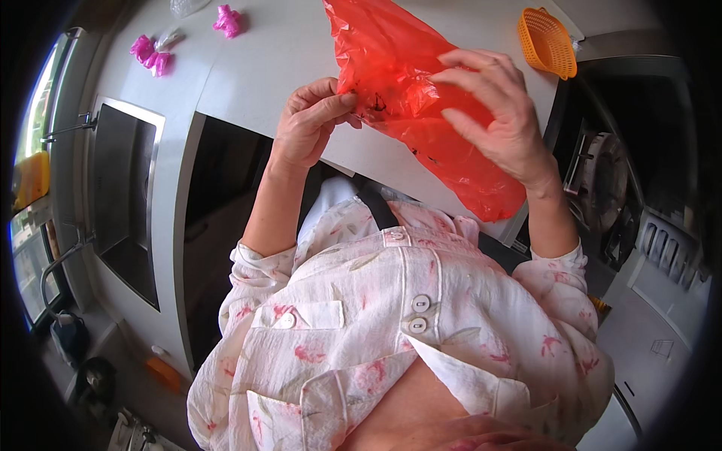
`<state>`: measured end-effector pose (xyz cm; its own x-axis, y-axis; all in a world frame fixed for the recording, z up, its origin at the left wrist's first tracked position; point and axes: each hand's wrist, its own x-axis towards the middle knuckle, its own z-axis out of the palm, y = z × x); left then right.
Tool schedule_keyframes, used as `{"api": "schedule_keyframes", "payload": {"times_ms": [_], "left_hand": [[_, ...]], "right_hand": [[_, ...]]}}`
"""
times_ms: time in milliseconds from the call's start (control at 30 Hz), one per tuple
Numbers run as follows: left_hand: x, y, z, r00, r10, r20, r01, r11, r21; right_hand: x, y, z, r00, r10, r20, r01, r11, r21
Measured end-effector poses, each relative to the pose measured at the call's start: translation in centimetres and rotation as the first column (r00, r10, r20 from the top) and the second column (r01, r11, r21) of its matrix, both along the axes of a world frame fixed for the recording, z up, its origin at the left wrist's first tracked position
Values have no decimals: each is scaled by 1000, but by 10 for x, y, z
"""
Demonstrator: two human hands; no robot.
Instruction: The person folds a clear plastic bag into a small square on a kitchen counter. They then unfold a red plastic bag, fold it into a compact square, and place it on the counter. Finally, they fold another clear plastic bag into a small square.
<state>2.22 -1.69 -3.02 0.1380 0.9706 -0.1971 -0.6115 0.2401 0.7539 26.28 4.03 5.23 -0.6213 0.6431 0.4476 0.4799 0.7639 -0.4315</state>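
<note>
A red plastic bag [395,73] is stretched above the white countertop, its lower end hanging past the counter's front edge. My left hand [318,115] pinches the bag's left edge between thumb and fingers. Dark marks show on the film near that pinch. On the other side, my right hand [496,101] is spread over the bag with its fingers apart; it is slightly blurred, and whether the fingertips touch the film I cannot tell.
Pink crumpled plastic bundles [149,55] and another pink bundle [227,21] lie on the countertop [254,62] at the far left. An orange plastic basket [546,44] stands at the far right. Left is a sink [125,197]; a round metal burner [603,175] is on the right.
</note>
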Motion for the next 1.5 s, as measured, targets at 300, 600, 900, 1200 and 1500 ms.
{"api": "schedule_keyframes", "payload": {"times_ms": [300,600,900,1200,1500], "left_hand": [[4,-2,-9,990,-86,-113,96,991,91],[6,-7,50,384,579,-719,-61,793,606],[21,-11,52,101,504,-858,83,855,512],[-10,-44,-15,433,590,-682,-287,807,516],[-29,-44,-49,609,629,-483,-430,774,465]], "right_hand": [[-4,6,-21,851,-237,-469,-120,781,-612],[-13,10,-24,893,-231,-386,-64,784,-617],[8,-4,-3,989,43,-141,-66,985,-159],[139,-68,-87,874,-479,82,123,56,-991],[107,-121,-116,866,-449,-219,-269,-49,-962]]}}
